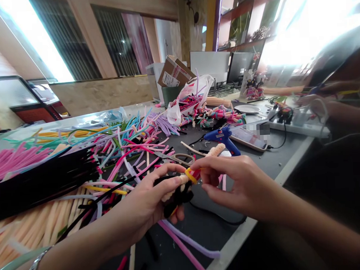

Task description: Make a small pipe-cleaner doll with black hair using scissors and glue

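Observation:
Between my hands is a small figure made of fuzzy pipe cleaners, with black, cream and pink-red parts. My left hand is closed around its black and cream part, thumb and index finger near the front. A yellow pipe cleaner forms a band around the figure. My right hand has its fingers curled in a pinch at that band, with the index fingertip against it; the exact grip is partly hidden. A cream end sticks out beyond my right fingers. Scissors lie just behind the figure.
Piles of pipe cleaners in black, peach and pink cover the left side. A blue glue gun, a phone and a power strip lie at the right. Another person's arm reaches in there, blurred.

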`<state>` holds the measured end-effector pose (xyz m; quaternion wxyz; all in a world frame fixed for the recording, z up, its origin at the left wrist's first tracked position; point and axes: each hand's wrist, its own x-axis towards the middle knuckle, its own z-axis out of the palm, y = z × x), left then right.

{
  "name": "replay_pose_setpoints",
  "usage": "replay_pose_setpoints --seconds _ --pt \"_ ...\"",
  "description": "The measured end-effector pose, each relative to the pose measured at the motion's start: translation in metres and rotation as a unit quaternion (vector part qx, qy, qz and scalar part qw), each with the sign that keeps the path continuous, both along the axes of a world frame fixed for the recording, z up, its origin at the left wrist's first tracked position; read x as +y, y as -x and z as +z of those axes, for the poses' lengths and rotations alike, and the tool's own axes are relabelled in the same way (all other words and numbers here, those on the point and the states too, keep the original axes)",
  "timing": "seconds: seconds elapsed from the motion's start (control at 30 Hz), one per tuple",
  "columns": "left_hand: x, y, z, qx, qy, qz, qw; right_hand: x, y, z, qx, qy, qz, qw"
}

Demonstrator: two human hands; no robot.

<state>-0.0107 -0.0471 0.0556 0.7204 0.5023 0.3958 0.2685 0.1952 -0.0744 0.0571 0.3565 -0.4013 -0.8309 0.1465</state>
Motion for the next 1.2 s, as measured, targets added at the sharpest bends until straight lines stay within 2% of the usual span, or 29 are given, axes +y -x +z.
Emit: replay_pose_setpoints --seconds 0.23,0.37,0.77,0.9,1.07,1.13,1.2 --pt "0.005 0.002 0.004 0.013 0.032 -0.021 0.999 -0.001 0.001 0.005 0.002 0.038 0.005 0.999" --pt "0.009 0.003 0.003 0.025 0.03 -0.024 0.999 0.0 0.002 0.007 0.01 0.079 -0.001 0.997" --pt "0.01 0.003 0.0 0.033 0.003 -0.023 0.999 0.0 0.002 0.009 0.04 0.138 -0.003 0.99" --pt "0.008 0.002 -0.001 0.034 -0.033 -0.015 0.999 0.0 0.002 0.008 0.088 0.188 0.007 0.978" --pt "0.008 0.003 -0.001 0.071 -0.058 -0.015 0.996 -0.001 -0.003 0.007 0.205 0.245 0.028 0.947" --pt "0.01 0.004 -0.004 0.078 -0.069 -0.011 0.994 -0.003 -0.006 0.01 0.235 0.229 0.019 0.944" --pt "0.013 0.005 -0.007 0.082 -0.083 -0.005 0.993 -0.005 -0.01 0.015 0.264 0.167 -0.02 0.95"
